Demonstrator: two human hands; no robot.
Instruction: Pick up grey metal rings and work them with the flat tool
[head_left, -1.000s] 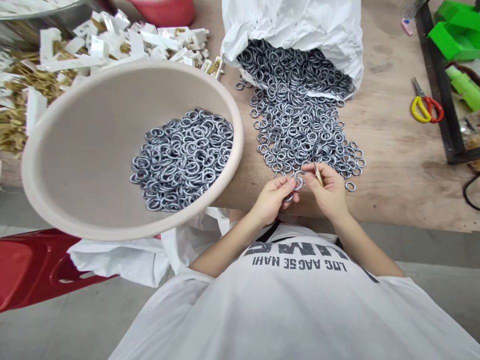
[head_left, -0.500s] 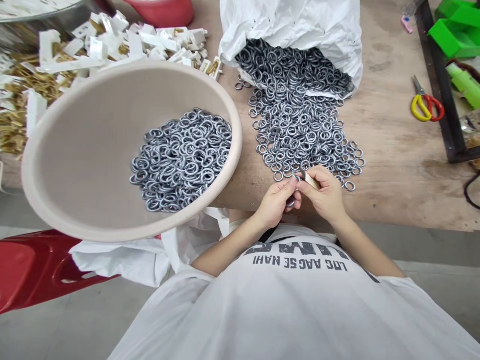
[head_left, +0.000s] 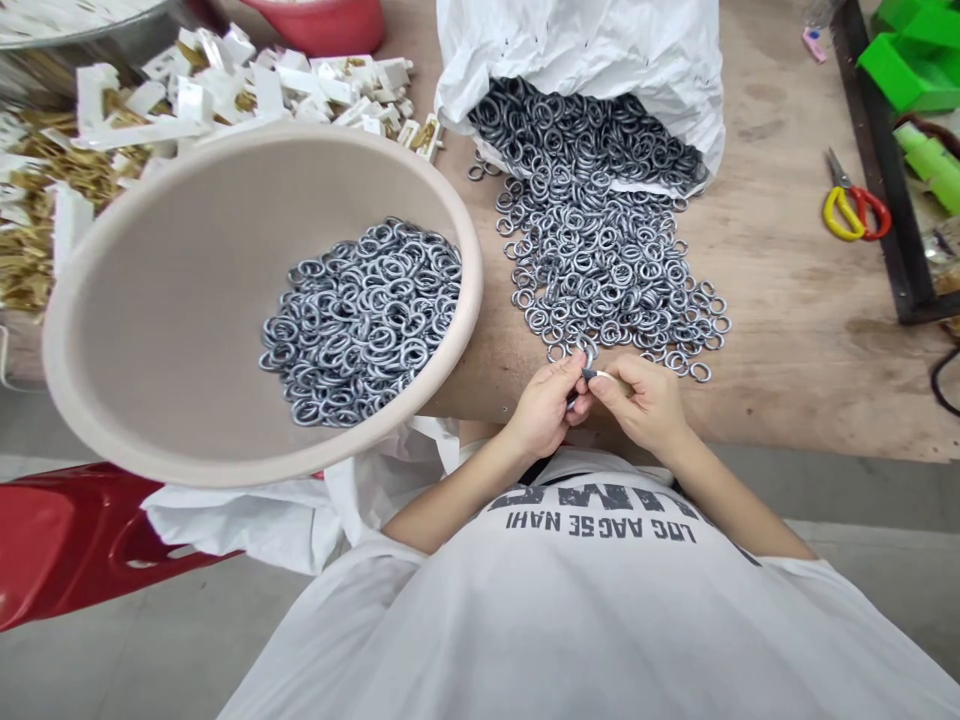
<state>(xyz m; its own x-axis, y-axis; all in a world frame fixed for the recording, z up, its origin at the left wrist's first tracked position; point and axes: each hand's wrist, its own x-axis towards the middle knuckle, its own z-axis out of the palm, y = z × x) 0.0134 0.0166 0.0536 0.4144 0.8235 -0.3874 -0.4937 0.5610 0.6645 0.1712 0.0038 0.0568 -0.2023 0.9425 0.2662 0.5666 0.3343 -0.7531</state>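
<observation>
My left hand (head_left: 546,405) is closed on a grey ring (head_left: 589,352) at the table's front edge. My right hand (head_left: 646,398) pinches a small white tool with a dark tip (head_left: 589,374), its tip against the ring area by my left fingertips. Just beyond my hands, a heap of grey rings (head_left: 607,260) spills out of a white sack (head_left: 585,45). More rings (head_left: 367,320) lie in the right part of a large beige basin (head_left: 187,290) to the left.
Scissors (head_left: 855,205) with yellow and red handles lie at the right, beside a dark frame (head_left: 877,170) and green bins (head_left: 911,70). White plastic pieces (head_left: 202,95) and brass-coloured parts (head_left: 30,260) are piled behind the basin. A red stool (head_left: 82,540) stands lower left.
My right hand has lowered slightly and turned the tool, so its dark tip now points left at my left fingers. The ring in my left hand now shows above the fingertips.
</observation>
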